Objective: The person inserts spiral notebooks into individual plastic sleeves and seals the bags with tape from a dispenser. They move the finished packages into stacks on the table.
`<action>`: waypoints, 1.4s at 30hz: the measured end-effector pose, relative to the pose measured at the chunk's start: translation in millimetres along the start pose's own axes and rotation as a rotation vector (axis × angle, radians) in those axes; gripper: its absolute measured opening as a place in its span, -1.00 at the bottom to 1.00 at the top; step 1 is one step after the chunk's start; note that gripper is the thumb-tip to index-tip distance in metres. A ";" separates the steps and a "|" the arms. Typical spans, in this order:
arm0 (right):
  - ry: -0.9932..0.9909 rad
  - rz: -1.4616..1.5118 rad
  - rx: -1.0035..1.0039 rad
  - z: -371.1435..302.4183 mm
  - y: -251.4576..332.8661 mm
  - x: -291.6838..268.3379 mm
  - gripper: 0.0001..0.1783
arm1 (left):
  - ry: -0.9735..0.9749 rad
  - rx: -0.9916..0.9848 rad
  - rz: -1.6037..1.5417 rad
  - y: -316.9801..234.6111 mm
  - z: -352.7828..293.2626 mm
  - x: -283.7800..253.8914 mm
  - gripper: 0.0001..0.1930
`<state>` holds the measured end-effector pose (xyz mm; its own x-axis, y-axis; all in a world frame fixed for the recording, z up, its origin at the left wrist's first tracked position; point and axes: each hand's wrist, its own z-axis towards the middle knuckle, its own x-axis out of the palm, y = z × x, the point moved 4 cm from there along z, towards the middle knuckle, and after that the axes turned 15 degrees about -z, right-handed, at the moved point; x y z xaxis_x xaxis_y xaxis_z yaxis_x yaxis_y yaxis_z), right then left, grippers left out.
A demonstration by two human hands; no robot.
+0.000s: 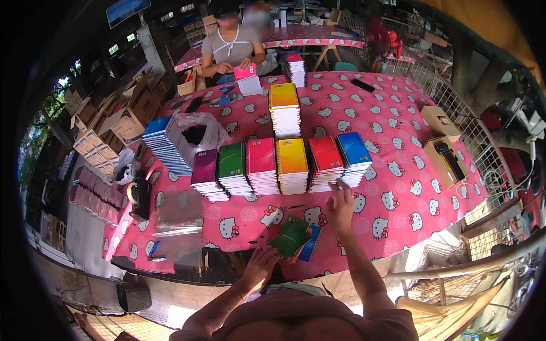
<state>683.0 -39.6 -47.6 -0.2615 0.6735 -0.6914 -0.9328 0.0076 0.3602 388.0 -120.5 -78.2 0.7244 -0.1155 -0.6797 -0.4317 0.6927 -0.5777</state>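
Note:
My left hand (260, 264) rests flat on the near table edge, fingertips touching a small fanned pile of notebooks (294, 237) with a green one on top and a blue one under it. My right hand (342, 206) reaches forward with fingers apart, holding nothing, just short of the blue notebook stack (354, 150). That stack ends a row: purple (205, 167), green (231, 162), pink (261, 158), yellow (292, 159) and red (325, 154) stacks side by side on the pink cartoon-print tablecloth (398, 170).
A taller yellow-topped stack (284, 105) stands behind the row. Left are a blue stack (162, 139), a plastic bag (196, 131), clear sleeves (179, 219) and a tape dispenser (136, 196). Cardboard boxes (446, 153) sit right. A person (230, 48) works at the far edge.

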 end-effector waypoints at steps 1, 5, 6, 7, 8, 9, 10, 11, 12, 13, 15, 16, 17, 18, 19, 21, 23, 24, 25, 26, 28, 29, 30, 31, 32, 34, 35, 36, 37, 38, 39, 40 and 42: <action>-0.104 -0.188 -0.054 45.6 2.8 -23.3 -0.44 | 0.073 0.052 0.004 -5.3 4.5 2.8 -0.69; 0.019 -0.584 -0.110 97.0 -81.1 -17.9 -0.42 | -0.067 0.171 -0.076 5.0 111.5 -26.6 -0.59; 0.064 -0.513 -0.089 97.7 -86.9 -19.6 -0.44 | -0.170 0.103 0.055 26.2 135.6 -42.3 -0.58; 0.104 -0.448 -0.070 100.6 -89.9 -27.6 -0.47 | -0.310 0.111 0.291 39.9 160.1 -64.6 -0.57; 0.144 -0.383 -0.054 103.2 -85.9 -36.0 -0.49 | -0.343 0.062 0.480 59.3 173.5 -82.6 -0.60; 0.078 -0.156 0.046 101.5 -71.8 -51.7 -0.54 | -0.367 0.003 0.671 79.4 172.6 -100.0 -0.63; 0.020 0.065 0.153 94.0 -55.0 -72.0 -0.58 | -0.314 0.023 0.662 94.9 165.0 -110.0 -0.64; -0.040 0.283 0.262 82.4 -44.7 -82.9 -0.62 | -0.264 0.047 0.649 106.4 157.6 -118.1 -0.64; -0.050 0.488 0.307 59.6 -44.4 -76.3 -0.65 | -0.212 0.085 0.623 110.2 157.4 -117.0 -0.64; -0.063 0.683 0.358 32.0 -45.5 -66.3 -0.68 | -0.269 0.061 0.561 102.0 161.1 -115.2 -0.66; -0.024 0.548 0.077 -13.4 -7.8 -48.6 -0.69 | -0.370 0.001 0.445 66.0 162.5 -119.0 -0.69; 0.084 0.517 -0.036 -35.0 8.1 -30.7 -0.68 | -0.435 0.016 0.353 53.2 157.8 -122.5 -0.67; 0.188 0.479 -0.143 -55.0 15.9 -12.0 -0.67 | -0.453 0.052 0.244 31.3 153.2 -118.6 -0.64; 0.228 0.498 -0.119 -71.0 12.3 2.8 -0.68 | -0.473 0.090 0.134 8.3 145.5 -111.5 -0.61; 0.271 0.520 -0.105 -84.0 9.8 17.1 -0.68 | -0.391 0.252 0.118 -11.7 132.3 -99.1 -0.55; 0.311 0.574 -0.049 -88.6 7.0 26.6 -0.69 | -0.140 0.285 0.050 -34.4 89.9 -60.4 -0.56; 0.312 0.650 0.044 -87.6 10.3 28.6 -0.70 | 0.136 0.266 0.070 -18.3 32.9 -12.3 -0.57; 0.333 0.650 0.064 -91.4 9.9 29.9 -0.70 | 0.282 0.254 0.105 -3.6 12.7 10.2 -0.56; 0.347 0.641 0.088 -94.4 4.4 31.2 -0.70 | 0.268 0.254 0.113 1.5 11.3 16.0 -0.55; 0.362 0.634 0.110 -93.4 4.4 30.2 -0.70 | 0.252 0.253 0.121 -1.7 15.7 15.4 -0.54; 0.388 0.623 0.127 -92.6 6.7 27.6 -0.69 | 0.194 0.248 0.065 -1.8 29.2 8.0 -0.58; 0.412 0.622 0.132 -93.5 12.0 23.3 -0.68 | 0.092 0.135 -0.021 7.4 36.0 -0.6 -0.61; 0.394 0.606 0.114 -91.2 15.6 19.4 -0.68 | -0.013 0.029 -0.104 18.3 45.7 -9.7 -0.63; 0.372 0.586 0.102 -89.5 16.4 15.3 -0.68 | -0.168 -0.091 -0.170 28.3 66.9 -26.7 -0.73; 0.353 0.567 0.091 -88.9 17.4 13.0 -0.68 | -0.322 -0.214 -0.234 37.3 93.5 -49.1 -0.81; 0.296 0.864 0.266 -90.0 0.9 15.3 -0.68 | -0.669 -0.106 -0.267 15.6 156.4 -110.8 -0.90; 0.272 1.022 0.347 -91.1 -4.6 15.6 -0.69 | -0.772 -0.091 -0.199 25.7 166.9 -135.5 -0.86; 0.237 1.036 0.351 -90.1 -11.4 12.2 -0.68 | -0.872 -0.001 -0.136 33.6 176.9 -151.9 -0.88; 0.192 1.046 0.354 -85.5 -22.0 7.5 -0.68 | -0.968 0.100 -0.078 39.2 182.1 -160.2 -0.89; 0.141 1.056 0.356 -82.5 -31.3 2.5 -0.68 | -0.888 0.086 0.036 51.1 183.0 -156.2 -0.89; 0.125 1.022 0.374 -81.9 -35.5 -3.2 -0.68 | -0.810 0.070 0.159 69.0 179.3 -151.4 -0.88; 0.108 0.988 0.392 -81.0 -38.5 -11.4 -0.68 | -0.730 0.053 0.280 85.5 176.0 -146.8 -0.85; 0.063 0.951 0.405 -79.0 -46.9 -22.1 -0.67 | -0.588 0.056 0.323 104.6 167.3 -135.7 -0.80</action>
<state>713.0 -113.2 -98.7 -0.8702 0.4913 -0.0384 -0.1837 -0.2512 0.9504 334.4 86.7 29.1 0.7427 0.4999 -0.4456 -0.6587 0.6652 -0.3517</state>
